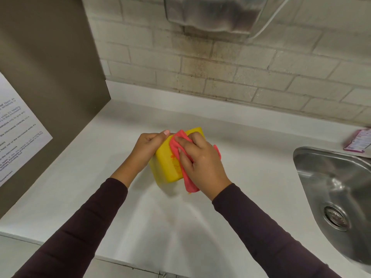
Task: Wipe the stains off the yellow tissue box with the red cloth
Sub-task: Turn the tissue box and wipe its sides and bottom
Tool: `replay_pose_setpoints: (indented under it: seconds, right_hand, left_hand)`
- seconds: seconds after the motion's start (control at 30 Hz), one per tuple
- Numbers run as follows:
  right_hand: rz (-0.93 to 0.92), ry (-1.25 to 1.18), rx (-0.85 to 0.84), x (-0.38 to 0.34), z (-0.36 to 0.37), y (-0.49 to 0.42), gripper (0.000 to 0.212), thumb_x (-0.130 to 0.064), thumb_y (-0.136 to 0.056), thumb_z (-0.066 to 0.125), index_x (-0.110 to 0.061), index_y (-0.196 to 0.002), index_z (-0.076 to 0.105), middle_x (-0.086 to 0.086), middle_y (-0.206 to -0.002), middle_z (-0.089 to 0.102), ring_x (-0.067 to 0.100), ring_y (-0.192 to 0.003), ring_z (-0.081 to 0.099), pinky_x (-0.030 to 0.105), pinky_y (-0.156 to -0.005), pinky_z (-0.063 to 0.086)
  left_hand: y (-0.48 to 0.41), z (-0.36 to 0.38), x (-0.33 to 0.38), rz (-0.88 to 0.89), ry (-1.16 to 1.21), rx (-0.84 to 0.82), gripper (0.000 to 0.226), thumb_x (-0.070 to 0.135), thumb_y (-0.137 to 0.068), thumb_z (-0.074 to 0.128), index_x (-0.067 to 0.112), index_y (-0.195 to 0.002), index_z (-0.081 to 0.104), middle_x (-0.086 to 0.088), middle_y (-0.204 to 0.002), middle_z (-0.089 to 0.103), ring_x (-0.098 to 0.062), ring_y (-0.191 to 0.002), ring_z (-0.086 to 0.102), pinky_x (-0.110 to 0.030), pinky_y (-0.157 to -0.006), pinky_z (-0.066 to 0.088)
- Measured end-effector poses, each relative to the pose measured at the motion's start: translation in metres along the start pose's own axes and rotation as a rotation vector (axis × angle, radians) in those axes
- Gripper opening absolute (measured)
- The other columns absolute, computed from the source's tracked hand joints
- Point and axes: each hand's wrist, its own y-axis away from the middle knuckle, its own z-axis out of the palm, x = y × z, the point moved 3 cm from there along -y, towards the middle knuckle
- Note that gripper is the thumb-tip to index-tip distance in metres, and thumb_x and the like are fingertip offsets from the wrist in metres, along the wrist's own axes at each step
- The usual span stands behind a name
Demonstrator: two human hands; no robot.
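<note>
1. Both dark maroon sleeves (84, 227) are cut off by the bottom edge. Matte knit fabric, covering to the wrists.
2. The white counter (180, 227) is smooth with a faint sheen. Its front lip is partly out of view.
3. The yellow tissue box (166, 163) is at mid-counter between the hands, tilted. It's smooth, glossy and round-cornered. Its right side is hidden under cloth and hand, the opening isn't visible, and I can't tell whether it rests on the counter or is held just off it.
4. The left hand (147, 146) grips the box's left side, with the thumb lying along the top far edge. Its fingers are behind the box, out of sight.
5. The right hand (200, 161) has its fingers curled into the red cloth (176, 145), bunching it and pressing it onto the box's top face. The cloth is soft and crumpled; a tail hangs out below the palm and most of the rest is covered.
6. Orange stains (174, 159) are smeared on the box just beside the cloth's edge. How far they run under the cloth isn't visible.
7. On the right, the stainless sink (331, 177) is brushed and curved, with a round drain (336, 217). It's cropped by the frame.
8. A pink packet (358, 142) lies behind the sink, half cut off, print unreadable.
9. On the left is a flat brown panel (50, 67) with a printed notice (16, 127). The text is too small to read.
10. The back wall (220, 67) is pale brick, discoloured in a vertical streak.
11. A metal unit (216, 13) is mounted above, blurred and cropped, type unclear.
</note>
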Motion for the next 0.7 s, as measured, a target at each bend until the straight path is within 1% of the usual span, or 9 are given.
replay_pose_setpoints:
  seconds: [0.1,0.17,0.2,0.3,0.4,0.47,0.53,0.63,0.7]
  right_hand:
    - [-0.072,0.019,-0.070,0.002,-0.004,0.012,0.028,-0.016,-0.092,0.053,-0.005,-0.115,0.064,0.015,-0.089,0.059,0.031,-0.069,0.058,0.032,-0.065,0.044]
    - [-0.058,0.034,-0.083,0.011,-0.008,0.018,0.029,-0.016,-0.092,0.053,-0.005,-0.116,0.064,0.016,-0.091,0.059,0.032,-0.069,0.058,0.034,-0.064,0.047]
    - [-0.027,0.035,-0.074,0.016,-0.010,0.019,0.028,-0.014,-0.091,0.054,-0.005,-0.116,0.064,0.016,-0.093,0.058,0.032,-0.070,0.058,0.035,-0.065,0.048]
    - [0.101,-0.003,-0.009,0.027,-0.012,0.012,0.027,-0.010,-0.091,0.055,-0.007,-0.117,0.062,0.012,-0.096,0.054,0.024,-0.075,0.057,0.033,-0.068,0.048]
    - [0.141,-0.058,0.039,0.022,-0.006,-0.004,0.027,-0.013,-0.093,0.052,-0.008,-0.117,0.062,0.008,-0.097,0.053,0.018,-0.078,0.055,0.025,-0.071,0.044]
    - [0.098,-0.074,0.016,0.011,0.001,-0.010,0.027,-0.013,-0.093,0.051,-0.008,-0.117,0.062,0.009,-0.097,0.053,0.018,-0.079,0.055,0.020,-0.070,0.039]
    - [0.058,-0.081,0.000,-0.002,0.007,-0.010,0.027,-0.012,-0.092,0.052,-0.008,-0.117,0.062,0.010,-0.095,0.054,0.017,-0.079,0.054,0.017,-0.069,0.034]
    - [0.039,-0.090,-0.010,-0.012,0.009,-0.004,0.029,-0.010,-0.090,0.054,-0.007,-0.118,0.062,0.013,-0.093,0.055,0.022,-0.077,0.057,0.028,-0.070,0.044]
    - [0.012,-0.062,-0.029,-0.014,0.007,0.001,0.030,-0.009,-0.088,0.057,-0.006,-0.117,0.063,0.015,-0.091,0.056,0.028,-0.072,0.057,0.033,-0.066,0.048]
  left_hand:
    - [-0.001,-0.001,0.003,0.008,-0.012,-0.022,0.027,0.032,-0.092,0.051,0.031,-0.083,0.077,-0.018,-0.091,0.072,-0.022,-0.084,0.066,-0.038,-0.086,0.052]
    - [-0.002,-0.002,0.004,0.003,-0.018,-0.008,0.027,0.031,-0.092,0.051,0.032,-0.082,0.076,-0.025,-0.094,0.069,-0.026,-0.085,0.064,-0.040,-0.088,0.050]
    - [-0.002,-0.003,0.004,-0.001,-0.021,-0.006,0.028,0.031,-0.092,0.051,0.034,-0.081,0.076,-0.022,-0.091,0.069,-0.025,-0.085,0.064,-0.039,-0.087,0.050]
    - [0.000,-0.003,0.002,-0.001,-0.040,-0.010,0.029,0.032,-0.092,0.050,0.040,-0.081,0.075,0.000,-0.080,0.074,-0.013,-0.080,0.067,-0.030,-0.082,0.051]
    - [0.004,0.001,0.001,0.010,-0.050,-0.008,0.030,0.033,-0.093,0.049,0.037,-0.079,0.076,0.007,-0.076,0.074,-0.009,-0.079,0.068,-0.022,-0.076,0.053]
    - [0.005,0.002,0.000,0.016,-0.035,0.021,0.040,0.033,-0.094,0.048,0.029,-0.062,0.071,0.009,-0.057,0.066,-0.003,-0.060,0.061,-0.013,-0.063,0.049]
    - [0.005,0.003,0.001,-0.006,-0.025,0.057,0.047,0.035,-0.094,0.048,0.024,-0.049,0.056,0.011,-0.044,0.052,-0.003,-0.047,0.051,-0.012,-0.054,0.043]
    - [0.004,0.002,0.002,-0.015,-0.030,0.063,0.050,0.032,-0.094,0.047,0.026,-0.045,0.056,0.012,-0.041,0.050,-0.001,-0.046,0.049,-0.012,-0.053,0.042]
    - [0.005,0.004,0.005,-0.006,-0.018,0.032,0.038,0.030,-0.095,0.047,0.026,-0.065,0.070,0.010,-0.054,0.064,-0.003,-0.057,0.061,-0.013,-0.061,0.049]
